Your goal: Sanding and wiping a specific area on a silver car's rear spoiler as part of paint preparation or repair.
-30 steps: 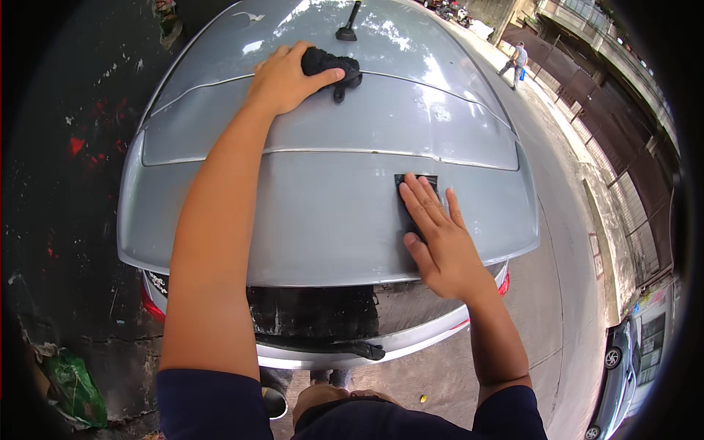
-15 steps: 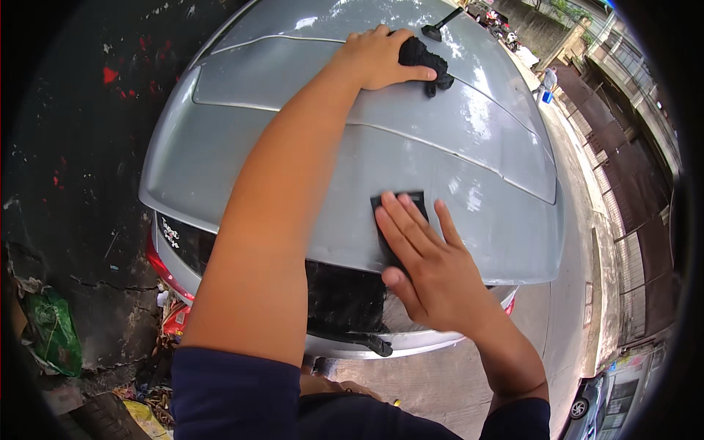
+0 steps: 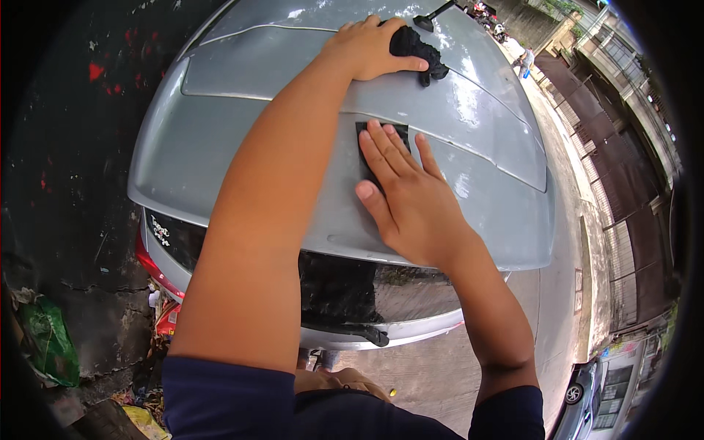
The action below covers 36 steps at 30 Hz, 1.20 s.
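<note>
Nearest, the person's dark blue sleeves (image 3: 227, 396) end above the elbows, and both bare forearms reach over the back of a silver car. At the near left there is a green plastic bag (image 3: 48, 341), and a small yellow object (image 3: 392, 391) lies on the pavement (image 3: 433, 381). A little farther, the rear wiper (image 3: 359, 332) lies along the dark rear window (image 3: 337, 286), with a red tail lamp (image 3: 152, 264) at the left.

Beyond the window comes the silver rear spoiler (image 3: 198, 147). On it the right hand (image 3: 411, 191) lies flat and open, with the little finger spread away from the others. Under its fingers is a flat black sheet (image 3: 366, 165), whose far edge is just beside a seam of the body.

The left hand (image 3: 367, 51) is farther away, well apart from the right one, and it is closed around a crumpled black cloth (image 3: 418, 53) over the roof (image 3: 242, 15). Just beyond the cloth stands a short black antenna (image 3: 433, 16). At the far right, a person (image 3: 526, 60) is on the roadside
</note>
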Tool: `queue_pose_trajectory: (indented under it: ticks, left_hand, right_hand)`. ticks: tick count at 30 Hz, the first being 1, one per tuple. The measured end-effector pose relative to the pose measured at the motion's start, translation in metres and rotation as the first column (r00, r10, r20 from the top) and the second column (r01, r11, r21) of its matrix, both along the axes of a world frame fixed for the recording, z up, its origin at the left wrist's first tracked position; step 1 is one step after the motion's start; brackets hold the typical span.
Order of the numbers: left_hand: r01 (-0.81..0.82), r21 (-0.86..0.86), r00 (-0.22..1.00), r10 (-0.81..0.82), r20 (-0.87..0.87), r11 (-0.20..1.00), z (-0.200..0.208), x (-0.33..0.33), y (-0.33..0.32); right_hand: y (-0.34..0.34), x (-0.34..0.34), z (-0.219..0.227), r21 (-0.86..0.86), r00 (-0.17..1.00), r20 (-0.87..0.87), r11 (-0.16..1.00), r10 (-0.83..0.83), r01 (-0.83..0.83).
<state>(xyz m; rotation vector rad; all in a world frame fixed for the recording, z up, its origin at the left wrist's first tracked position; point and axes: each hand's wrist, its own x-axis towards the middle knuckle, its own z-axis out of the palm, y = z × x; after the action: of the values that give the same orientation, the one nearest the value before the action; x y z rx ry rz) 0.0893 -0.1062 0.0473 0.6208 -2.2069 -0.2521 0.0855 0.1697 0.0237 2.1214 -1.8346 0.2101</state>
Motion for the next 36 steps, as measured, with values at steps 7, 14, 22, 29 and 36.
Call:
queue_pose_trajectory:
  ticks: [7, 14, 22, 29, 36]
  left_hand:
    - [-0.061, -0.044, 0.998, 0.062, 0.015, 0.997, 0.003, 0.019, -0.001]
    - [-0.117, -0.02, 0.991, 0.118, 0.068, 0.993, -0.008, 0.025, -0.007]
    - [-0.019, -0.001, 1.0, 0.019, -0.016, 1.0, -0.003, 0.007, -0.005]
    - [-0.055, -0.058, 0.998, 0.055, -0.013, 0.997, 0.001, 0.011, -0.004]
    - [-0.154, 0.013, 0.986, 0.153, 0.065, 0.988, -0.002, 0.031, -0.003]
  right_hand:
    - [0.024, 0.018, -0.002, 0.11, 0.998, 0.048, 0.993, 0.036, -0.041]
    - [0.082, 0.035, -0.007, 0.302, 0.988, 0.154, 0.95, 0.028, -0.074]
    - [0.016, 0.013, 0.002, 0.09, 0.998, 0.049, 0.995, 0.031, -0.036]
    - [0.018, 0.021, 0.009, 0.153, 0.994, 0.105, 0.987, 0.036, -0.051]
    - [0.085, 0.036, -0.009, 0.299, 0.992, 0.112, 0.949, 0.064, -0.095]
